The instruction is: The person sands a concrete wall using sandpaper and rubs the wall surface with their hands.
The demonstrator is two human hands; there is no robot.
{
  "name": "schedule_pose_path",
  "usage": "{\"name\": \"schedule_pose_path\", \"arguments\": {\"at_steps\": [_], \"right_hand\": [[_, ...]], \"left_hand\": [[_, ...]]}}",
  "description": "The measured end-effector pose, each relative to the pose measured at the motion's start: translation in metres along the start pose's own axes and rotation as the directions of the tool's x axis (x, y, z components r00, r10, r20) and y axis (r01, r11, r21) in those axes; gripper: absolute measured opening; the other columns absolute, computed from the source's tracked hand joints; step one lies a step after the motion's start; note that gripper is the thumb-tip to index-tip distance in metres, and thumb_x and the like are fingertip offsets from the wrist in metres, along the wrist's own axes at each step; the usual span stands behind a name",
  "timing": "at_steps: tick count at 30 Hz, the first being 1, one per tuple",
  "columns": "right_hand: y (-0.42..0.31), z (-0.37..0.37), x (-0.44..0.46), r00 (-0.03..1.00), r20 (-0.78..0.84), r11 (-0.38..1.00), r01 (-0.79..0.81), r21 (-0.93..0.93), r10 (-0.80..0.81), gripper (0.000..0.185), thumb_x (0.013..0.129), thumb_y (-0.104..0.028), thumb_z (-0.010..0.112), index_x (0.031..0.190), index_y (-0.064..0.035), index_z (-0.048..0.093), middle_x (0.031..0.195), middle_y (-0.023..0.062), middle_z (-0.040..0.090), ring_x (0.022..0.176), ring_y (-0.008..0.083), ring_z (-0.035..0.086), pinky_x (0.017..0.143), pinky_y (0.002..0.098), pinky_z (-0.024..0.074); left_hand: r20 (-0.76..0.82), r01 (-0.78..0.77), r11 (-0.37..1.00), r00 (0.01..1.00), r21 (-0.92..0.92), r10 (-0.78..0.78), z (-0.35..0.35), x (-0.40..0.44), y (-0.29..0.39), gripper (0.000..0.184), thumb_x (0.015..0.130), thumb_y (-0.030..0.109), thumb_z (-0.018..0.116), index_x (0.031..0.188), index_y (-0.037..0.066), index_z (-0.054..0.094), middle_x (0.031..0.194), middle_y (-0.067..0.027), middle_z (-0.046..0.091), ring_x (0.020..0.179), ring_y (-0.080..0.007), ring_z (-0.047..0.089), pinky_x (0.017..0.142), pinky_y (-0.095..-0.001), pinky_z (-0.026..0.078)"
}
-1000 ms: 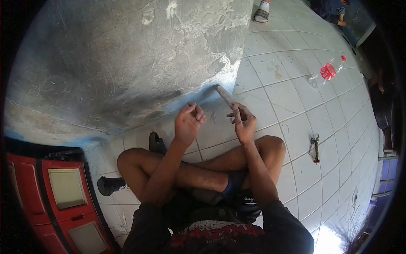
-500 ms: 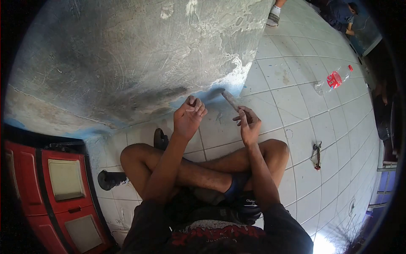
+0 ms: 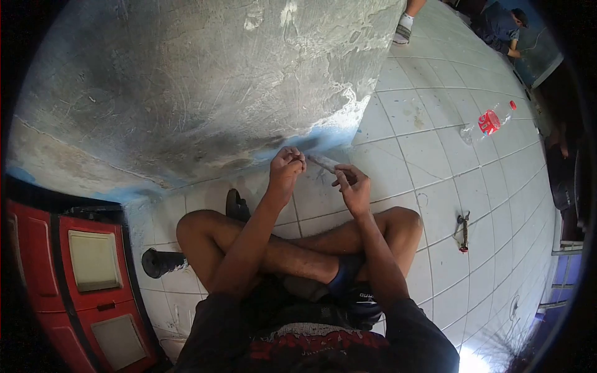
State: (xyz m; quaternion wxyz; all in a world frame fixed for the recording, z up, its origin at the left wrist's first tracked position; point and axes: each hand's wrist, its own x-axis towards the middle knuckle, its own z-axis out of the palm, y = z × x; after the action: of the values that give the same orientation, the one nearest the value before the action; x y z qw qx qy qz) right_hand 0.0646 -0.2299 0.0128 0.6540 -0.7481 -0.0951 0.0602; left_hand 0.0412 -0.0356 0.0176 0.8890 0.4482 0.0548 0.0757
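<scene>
My right hand (image 3: 353,193) grips one end of a flat, narrow, dusty grey tool (image 3: 323,164), its exact kind not clear. The tool slants up and left toward my left hand (image 3: 285,171). There, curled fingers are pressed together near its tip; anything inside them is too small to make out. Dust whitens my fingertips. Just beyond both hands stands a scraped grey wall (image 3: 236,81), with blue and white paint left along its foot.
Right of me on the white tiles (image 3: 404,143) lie a plastic bottle (image 3: 489,122) and a small metal tool (image 3: 463,231). A black cylinder (image 3: 160,263) and a red cabinet (image 3: 99,292) are at left. Another person (image 3: 499,28) is at the far right; someone's foot (image 3: 403,30) shows behind the wall.
Both hands have drawn closer together. My right hand has shifted left and down with the tool, bringing its tip near my left fingers, which have moved slightly right and closed more tightly.
</scene>
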Motion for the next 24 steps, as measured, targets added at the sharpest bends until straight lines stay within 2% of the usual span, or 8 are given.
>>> {"name": "schedule_pose_path", "arguments": {"at_steps": [2, 4, 9, 12, 14, 17, 19, 24], "right_hand": [[0.0, 0.0, 0.001, 1.0, 0.01, 1.0, 0.009, -0.021, -0.009, 0.017, 0.088, -0.007, 0.058, 0.099, 0.0037, 0.063, 0.086, 0.0149, 0.069, 0.068, 0.0172, 0.068, 0.06, 0.0271, 0.0514], [0.001, 0.0, 0.001, 0.998, -0.006, 0.998, 0.056, -0.038, -0.057, 0.017, 0.088, -0.006, 0.054, 0.1, 0.0026, 0.062, 0.081, 0.0103, 0.067, 0.065, 0.0132, 0.064, 0.053, 0.0236, 0.0465], [0.007, -0.005, 0.002, 0.995, 0.041, 0.995, 0.095, -0.034, -0.094, 0.019, 0.085, -0.001, 0.05, 0.101, 0.0007, 0.06, 0.072, 0.0093, 0.064, 0.063, 0.0143, 0.063, 0.058, 0.0264, 0.0474], [0.009, -0.005, 0.001, 0.992, 0.045, 0.99, 0.123, -0.067, -0.12, 0.021, 0.083, 0.001, 0.051, 0.102, -0.0009, 0.06, 0.069, 0.0097, 0.063, 0.064, 0.0154, 0.062, 0.062, 0.0284, 0.0478], [0.009, -0.002, 0.001, 0.991, 0.045, 0.987, 0.128, -0.091, -0.125, 0.021, 0.083, 0.002, 0.051, 0.102, -0.0012, 0.06, 0.069, 0.0097, 0.063, 0.064, 0.0151, 0.062, 0.063, 0.0283, 0.0476], [0.015, 0.0, 0.002, 0.991, 0.05, 0.99, 0.127, -0.056, -0.124, 0.021, 0.082, 0.002, 0.051, 0.101, -0.0004, 0.06, 0.069, 0.0096, 0.063, 0.066, 0.0145, 0.062, 0.063, 0.0279, 0.0476], [0.019, 0.002, 0.003, 0.99, 0.08, 0.993, 0.108, 0.052, -0.112, 0.02, 0.082, 0.002, 0.05, 0.1, 0.001, 0.06, 0.069, 0.0091, 0.063, 0.067, 0.0141, 0.062, 0.064, 0.0276, 0.0478], [0.024, 0.002, 0.003, 0.991, 0.093, 0.996, 0.089, 0.027, -0.091, 0.019, 0.083, 0.001, 0.051, 0.099, 0.0021, 0.06, 0.07, 0.0094, 0.064, 0.066, 0.0145, 0.063, 0.063, 0.0281, 0.0488]], "left_hand": [[-0.098, 0.051, 0.993, 0.994, 0.111, -0.04, 0.003, -0.002, 0.002, 0.02, 0.076, -0.005, 0.051, 0.092, 0.006, 0.048, 0.079, -0.0028, 0.048, 0.071, -0.0143, 0.048, 0.067, -0.0293, 0.038], [-0.167, 0.076, 0.977, 0.985, 0.197, -0.043, 0.004, -0.002, 0.004, 0.017, 0.077, -0.004, 0.051, 0.091, 0.006, 0.05, 0.077, -0.0022, 0.049, 0.069, -0.0136, 0.048, 0.065, -0.0289, 0.038], [-0.307, 0.127, 0.913, 0.952, 0.388, -0.001, -0.002, 0.001, -0.007, 0.012, 0.079, 0.0, 0.052, 0.089, 0.005, 0.055, 0.073, -0.0005, 0.051, 0.064, -0.011, 0.048, 0.06, -0.0278, 0.04], [-0.25, 0.138, 0.831, 0.968, 0.539, 0.001, -0.014, 0.004, -0.021, 0.012, 0.08, 0.002, 0.054, 0.09, 0.004, 0.061, 0.074, -0.0004, 0.053, 0.065, -0.0092, 0.049, 0.059, -0.0268, 0.04], [-0.113, -0.042, 0.773, 0.983, 0.632, 0.146, -0.022, 0.005, -0.034, 0.018, 0.076, 0.004, 0.059, 0.094, 0.003, 0.063, 0.074, 0.0, 0.055, 0.067, -0.0086, 0.05, 0.062, -0.0261, 0.041], [-0.092, -0.064, 0.721, 0.98, 0.69, 0.175, -0.012, 0.001, -0.029, 0.024, 0.072, 0.002, 0.063, 0.095, 0.004, 0.063, 0.075, 0.0002, 0.055, 0.07, -0.0096, 0.052, 0.064, -0.0256, 0.042], [-0.069, -0.06, 0.685, 0.985, 0.726, 0.159, -0.006, -0.001, -0.023, 0.024, 0.071, 0.001, 0.063, 0.095, 0.004, 0.063, 0.075, 0.0, 0.055, 0.071, -0.0097, 0.052, 0.064, -0.0256, 0.043], [0.004, -0.107, 0.555, 0.983, 0.825, 0.185, -0.004, -0.006, -0.023, 0.024, 0.069, 0.001, 0.064, 0.093, 0.004, 0.063, 0.074, -0.0011, 0.055, 0.071, -0.0104, 0.053, 0.063, -0.0265, 0.044]]}}
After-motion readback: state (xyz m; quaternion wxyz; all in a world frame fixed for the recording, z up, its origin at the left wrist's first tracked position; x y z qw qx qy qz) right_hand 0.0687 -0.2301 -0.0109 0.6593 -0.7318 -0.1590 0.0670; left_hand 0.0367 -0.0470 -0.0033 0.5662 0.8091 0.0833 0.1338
